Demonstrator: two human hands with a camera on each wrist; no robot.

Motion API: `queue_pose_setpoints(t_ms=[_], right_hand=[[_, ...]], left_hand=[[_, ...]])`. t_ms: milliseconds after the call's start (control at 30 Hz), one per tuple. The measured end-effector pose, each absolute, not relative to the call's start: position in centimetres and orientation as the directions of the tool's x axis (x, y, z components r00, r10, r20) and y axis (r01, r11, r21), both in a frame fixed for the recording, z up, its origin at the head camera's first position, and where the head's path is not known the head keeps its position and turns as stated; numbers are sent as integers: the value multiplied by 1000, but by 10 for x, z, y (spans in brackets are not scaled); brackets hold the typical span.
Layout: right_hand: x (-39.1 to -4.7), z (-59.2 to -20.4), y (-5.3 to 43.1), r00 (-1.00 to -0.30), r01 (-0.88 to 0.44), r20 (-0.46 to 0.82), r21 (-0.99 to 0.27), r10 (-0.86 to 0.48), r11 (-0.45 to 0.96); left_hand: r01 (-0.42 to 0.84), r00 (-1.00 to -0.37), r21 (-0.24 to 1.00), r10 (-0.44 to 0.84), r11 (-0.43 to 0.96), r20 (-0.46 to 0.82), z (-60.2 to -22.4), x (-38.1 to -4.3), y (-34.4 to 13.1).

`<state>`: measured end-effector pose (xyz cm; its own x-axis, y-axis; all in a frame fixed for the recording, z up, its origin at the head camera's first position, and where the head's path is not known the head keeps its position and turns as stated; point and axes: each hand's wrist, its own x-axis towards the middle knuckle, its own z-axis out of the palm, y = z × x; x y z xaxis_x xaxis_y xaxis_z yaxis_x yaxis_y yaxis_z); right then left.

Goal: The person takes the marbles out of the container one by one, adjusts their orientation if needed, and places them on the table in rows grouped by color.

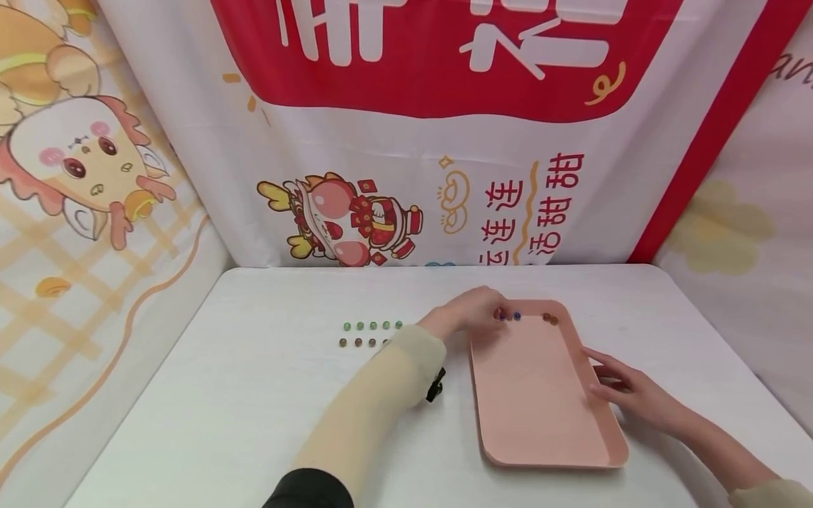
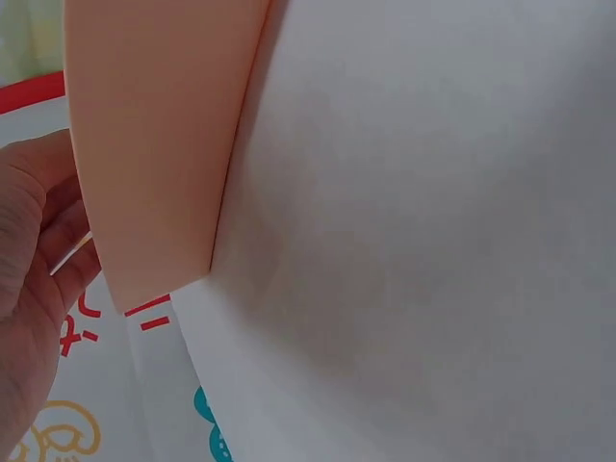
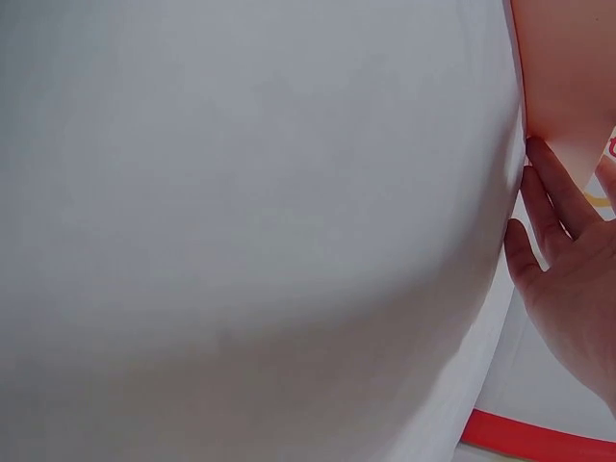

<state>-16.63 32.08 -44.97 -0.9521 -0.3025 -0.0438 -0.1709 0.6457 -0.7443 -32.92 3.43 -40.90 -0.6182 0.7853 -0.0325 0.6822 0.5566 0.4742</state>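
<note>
A shallow pink tray (image 1: 540,395) lies on the white table, its outer wall (image 2: 154,144) also large in the left wrist view. My left hand (image 1: 479,310) reaches over the tray's far left corner, fingers bent down inside. Thumb and finger appear to pinch a blue marble (image 1: 501,317); the hand partly hides it. Just right of it sits another blue marble (image 1: 517,317). Two amber marbles (image 1: 550,319) rest together along the far wall. My right hand (image 1: 635,395) touches the tray's right side with fairly straight, spread fingers (image 3: 553,192).
Left of the tray, a row of green marbles (image 1: 372,326) lies behind a row of brown ones (image 1: 358,342); my left forearm hides part of the brown row. Printed cloth walls (image 1: 381,141) stand behind the table and along both sides.
</note>
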Motion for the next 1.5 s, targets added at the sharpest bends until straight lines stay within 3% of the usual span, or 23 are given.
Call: queue_pose_setpoints(t_ms=[233, 567, 1500], right_hand=[[-167, -449, 317, -951, -159, -56, -753, -303, 638], [-168, -447, 317, -951, -166, -49, -753, -305, 637], [-166, -451, 322, -956, -147, -58, -756, -288, 638]], left_hand=[[714, -624, 391, 781, 580, -20, -415, -336, 41], [703, -655, 360, 755, 614, -8, -422, -338, 49], [729, -655, 257, 755, 634, -4, -429, -331, 60]])
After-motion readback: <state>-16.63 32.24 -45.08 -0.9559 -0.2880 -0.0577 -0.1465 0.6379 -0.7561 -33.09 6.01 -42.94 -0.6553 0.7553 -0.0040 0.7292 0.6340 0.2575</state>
